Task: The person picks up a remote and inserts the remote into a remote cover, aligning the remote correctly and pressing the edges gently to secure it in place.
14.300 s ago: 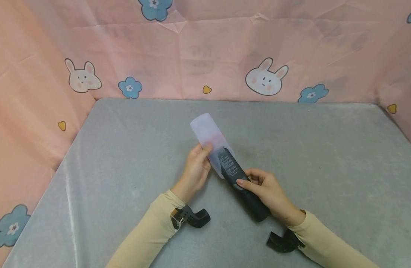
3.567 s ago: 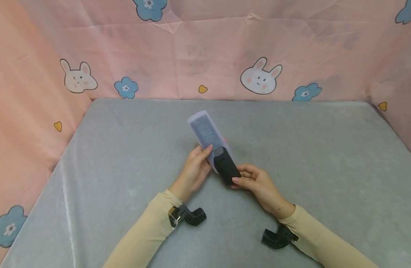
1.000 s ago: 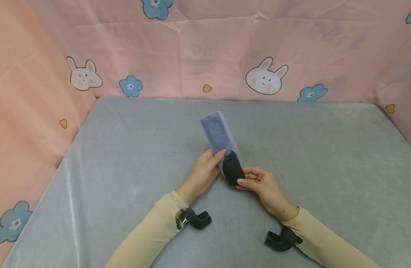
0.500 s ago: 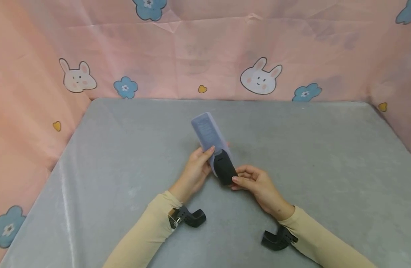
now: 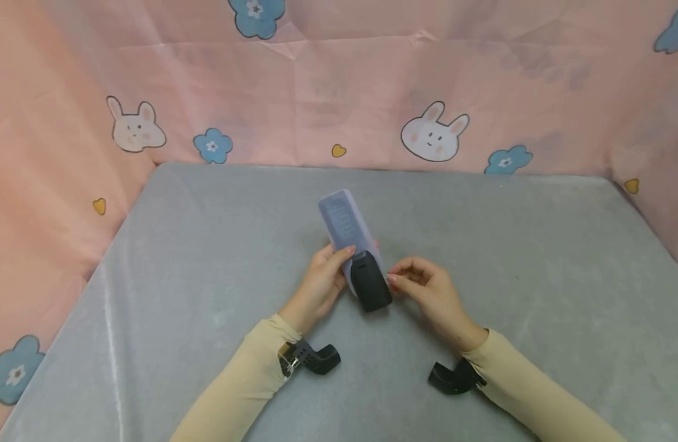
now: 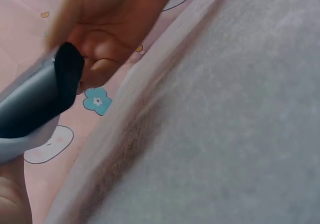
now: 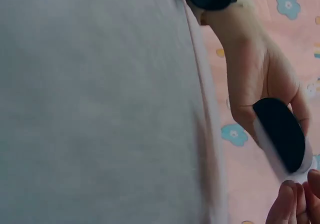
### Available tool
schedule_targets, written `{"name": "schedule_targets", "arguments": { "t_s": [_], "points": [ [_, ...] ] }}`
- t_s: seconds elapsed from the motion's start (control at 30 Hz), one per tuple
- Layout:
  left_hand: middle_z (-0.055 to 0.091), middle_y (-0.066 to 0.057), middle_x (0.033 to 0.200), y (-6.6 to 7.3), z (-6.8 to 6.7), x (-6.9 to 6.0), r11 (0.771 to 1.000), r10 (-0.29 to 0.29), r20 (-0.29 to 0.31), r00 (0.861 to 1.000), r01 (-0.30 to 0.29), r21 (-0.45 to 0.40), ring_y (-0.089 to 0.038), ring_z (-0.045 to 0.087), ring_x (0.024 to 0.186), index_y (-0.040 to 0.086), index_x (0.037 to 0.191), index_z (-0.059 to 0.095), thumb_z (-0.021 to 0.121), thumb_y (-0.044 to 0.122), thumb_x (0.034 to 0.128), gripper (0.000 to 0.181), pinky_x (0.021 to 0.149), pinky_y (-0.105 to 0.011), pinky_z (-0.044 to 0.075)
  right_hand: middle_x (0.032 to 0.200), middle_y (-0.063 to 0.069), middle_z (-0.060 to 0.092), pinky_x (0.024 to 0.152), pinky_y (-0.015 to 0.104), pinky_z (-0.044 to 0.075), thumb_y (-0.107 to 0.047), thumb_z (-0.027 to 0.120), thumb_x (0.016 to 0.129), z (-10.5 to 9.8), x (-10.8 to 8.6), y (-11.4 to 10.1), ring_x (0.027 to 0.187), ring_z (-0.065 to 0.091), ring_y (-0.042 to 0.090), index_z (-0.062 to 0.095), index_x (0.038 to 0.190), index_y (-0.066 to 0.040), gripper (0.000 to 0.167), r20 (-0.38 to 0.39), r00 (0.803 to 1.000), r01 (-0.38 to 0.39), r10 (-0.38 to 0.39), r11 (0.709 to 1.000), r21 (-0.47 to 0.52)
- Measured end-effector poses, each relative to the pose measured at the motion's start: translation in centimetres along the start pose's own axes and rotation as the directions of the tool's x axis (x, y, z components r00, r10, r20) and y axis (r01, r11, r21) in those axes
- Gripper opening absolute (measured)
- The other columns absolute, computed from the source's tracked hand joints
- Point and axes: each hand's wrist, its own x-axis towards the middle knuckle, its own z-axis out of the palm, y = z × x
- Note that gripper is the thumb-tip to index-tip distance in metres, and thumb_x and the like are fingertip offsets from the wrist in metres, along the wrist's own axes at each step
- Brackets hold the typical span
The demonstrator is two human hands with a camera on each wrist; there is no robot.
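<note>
A black remote control (image 5: 370, 285) sits mostly inside a translucent, pale lilac protective sleeve (image 5: 344, 218). Printed text shows faintly through the sleeve, and the black lower end sticks out of its opening. My left hand (image 5: 318, 282) grips the sleeve around its middle, thumb on top, the other fingers largely hidden beneath. At the opening's right edge, my right hand (image 5: 430, 294) pinches the sleeve's rim between thumb and fingertips. In the right wrist view, those fingertips (image 7: 289, 196) meet the white rim beside the remote's dark end. The left wrist view shows the right hand blurred beyond the remote.
A grey cloth-covered table (image 5: 538, 276) lies under both hands. Behind it and at the sides hangs a pink curtain (image 5: 339, 80) printed with rabbits, flowers and hearts. Black wrist mounts (image 5: 317, 359) are strapped on both forearms.
The remote has gone from partly inserted to deep inside the sleeve. Within the last half second, my right hand has left the remote's lower end and moved up to the sleeve's edge.
</note>
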Motion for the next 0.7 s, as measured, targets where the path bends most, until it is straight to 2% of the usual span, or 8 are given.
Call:
{"name": "schedule_targets", "arguments": {
  "t_s": [0.23, 0.53, 0.6, 0.7],
  "points": [
    [0.047, -0.032, 0.131, -0.58, 0.19, 0.23, 1.000, -0.014, 0.008, 1.000, 0.014, -0.012, -0.033, 0.050, 0.121, -0.013, 0.134, 0.037, 0.041, 0.003, 0.0979, 0.040, 0.101, -0.035, 0.040, 0.082, 0.009, 0.065, 0.065, 0.022, 0.052, 0.001, 0.068, 0.084, 0.15, 0.77, 0.11, 0.073, 0.061, 0.009, 0.063, 0.092, 0.013, 0.016, -0.037, 0.996, 0.076, -0.077, 0.997, -0.023],
    [0.046, -0.032, 0.131, -0.63, 0.09, 0.00, 0.999, -0.027, 0.003, 1.000, 0.027, -0.019, -0.030, 0.052, 0.119, -0.012, 0.135, 0.036, 0.039, 0.004, 0.0979, 0.041, 0.100, -0.035, 0.042, 0.084, 0.013, 0.068, 0.069, 0.024, 0.054, -0.001, 0.068, 0.085, 0.28, 1.06, 0.26, 0.075, 0.064, 0.010, 0.065, 0.093, 0.012, 0.016, -0.047, 0.995, 0.089, -0.091, 0.995, -0.042],
    [0.051, -0.029, 0.129, -0.59, 0.13, -0.05, 0.999, -0.034, -0.008, 0.999, 0.034, -0.020, -0.026, 0.055, 0.115, -0.012, 0.135, 0.036, 0.039, 0.003, 0.0976, 0.041, 0.098, -0.034, 0.043, 0.083, 0.012, 0.068, 0.069, 0.025, 0.054, -0.001, 0.068, 0.085, 0.32, 1.05, 0.24, 0.074, 0.064, 0.010, 0.065, 0.093, 0.012, 0.015, -0.047, 0.995, 0.087, -0.089, 0.995, -0.040],
    [0.057, -0.018, 0.123, -0.65, 0.17, -0.02, 0.999, -0.050, -0.019, 0.999, 0.049, -0.019, -0.020, 0.056, 0.109, -0.011, 0.136, 0.035, 0.040, 0.003, 0.0970, 0.042, 0.096, -0.032, 0.045, 0.082, 0.011, 0.067, 0.067, 0.025, 0.054, 0.001, 0.068, 0.084, 0.37, 0.99, 0.32, 0.073, 0.064, 0.009, 0.065, 0.093, 0.012, 0.014, -0.052, 0.995, 0.086, -0.088, 0.996, -0.026]
  ]
}}
